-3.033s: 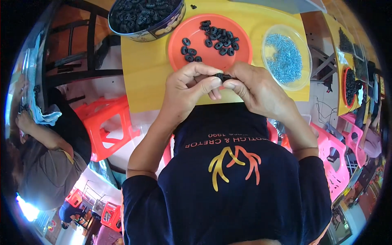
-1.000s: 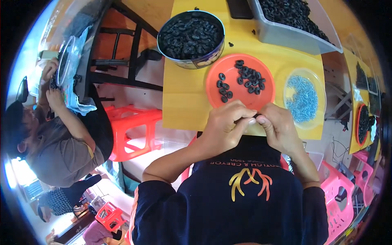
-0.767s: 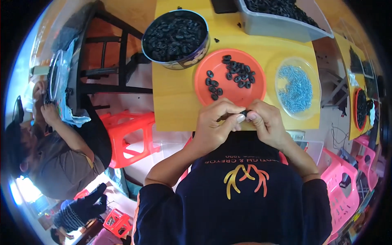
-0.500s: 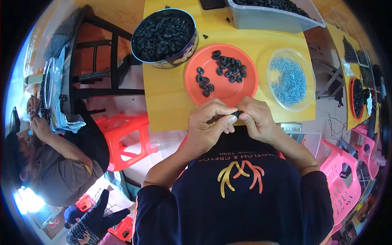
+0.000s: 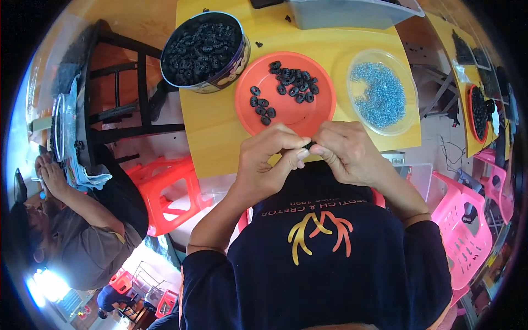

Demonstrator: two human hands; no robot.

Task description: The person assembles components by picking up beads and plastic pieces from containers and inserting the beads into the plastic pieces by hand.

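My left hand [image 5: 268, 158] and my right hand [image 5: 351, 152] meet at the near edge of a red-orange round plate [image 5: 308, 118]. Their thumbs and fingertips pinch one small black oval piece [image 5: 309, 146] between them; most of it is hidden by the fingers. On the plate lie two groups of similar black oval pieces with holes, a larger group [image 5: 300, 85] toward the back right and a smaller one [image 5: 263, 104] on the left. To the right stands a round clear container lid or dish [image 5: 360, 91] holding many tiny bluish transparent pieces [image 5: 382, 104].
A round tin [image 5: 242, 58] full of black pieces stands at the back left of the yellow table [image 5: 212, 132]. A clear plastic bin [image 5: 335, 15] is at the back. Red stool [image 5: 176, 190] left, pink chair [image 5: 462, 231] right. Another person [image 5: 82, 236] works at far left.
The view has shifted, so the table items appear lower-left or higher in the picture. Both hands stay together on the small black piece, and the right hand has turned slightly over it.
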